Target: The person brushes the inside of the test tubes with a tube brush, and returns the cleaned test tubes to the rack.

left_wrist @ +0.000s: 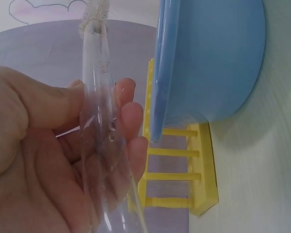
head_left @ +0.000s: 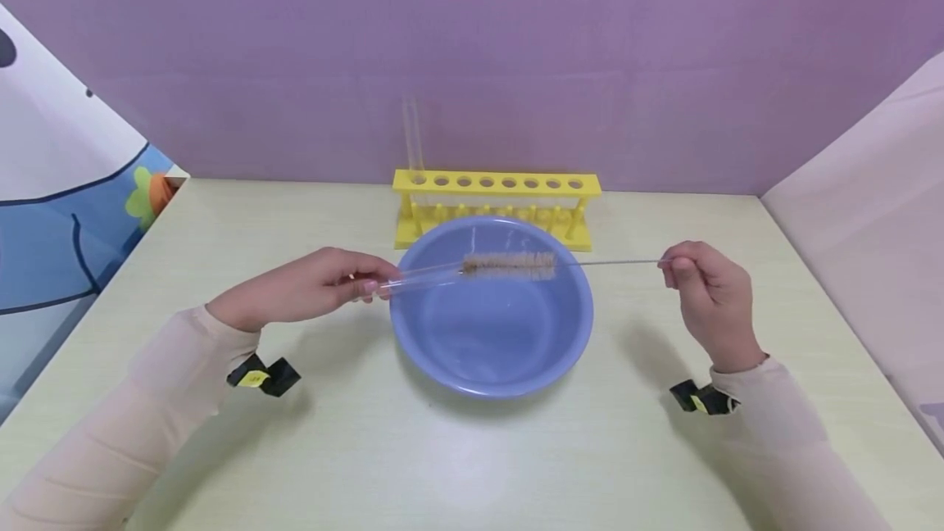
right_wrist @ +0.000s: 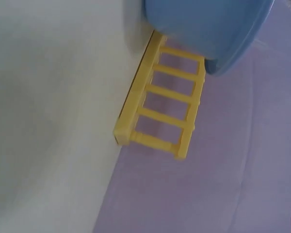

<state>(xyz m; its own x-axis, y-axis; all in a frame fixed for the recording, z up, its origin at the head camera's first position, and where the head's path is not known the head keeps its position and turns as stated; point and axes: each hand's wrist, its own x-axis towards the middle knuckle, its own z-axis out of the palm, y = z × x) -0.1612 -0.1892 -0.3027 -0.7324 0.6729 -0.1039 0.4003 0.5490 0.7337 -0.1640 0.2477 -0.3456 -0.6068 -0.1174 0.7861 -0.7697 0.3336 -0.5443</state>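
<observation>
My left hand (head_left: 313, 285) holds a clear test tube (head_left: 424, 277) between thumb and fingers, tilted slightly over the left rim of a blue basin (head_left: 490, 334). In the left wrist view, the tube (left_wrist: 99, 102) passes across the curled fingers. My right hand (head_left: 708, 297) pinches the thin wire handle (head_left: 619, 262) of a test tube brush, out to the right of the basin. The tan bristles (head_left: 509, 265) hang above the basin, their tip at the tube's mouth. How far the tip sits inside cannot be told. The right wrist view barely catches the hand.
Behind the basin stands a yellow test tube rack (head_left: 497, 183), with another clear test tube (head_left: 413, 138) upright in its leftmost hole. Basin and rack are on a pale table (head_left: 472, 465). A purple backdrop (head_left: 472, 47) rises along the table's far edge.
</observation>
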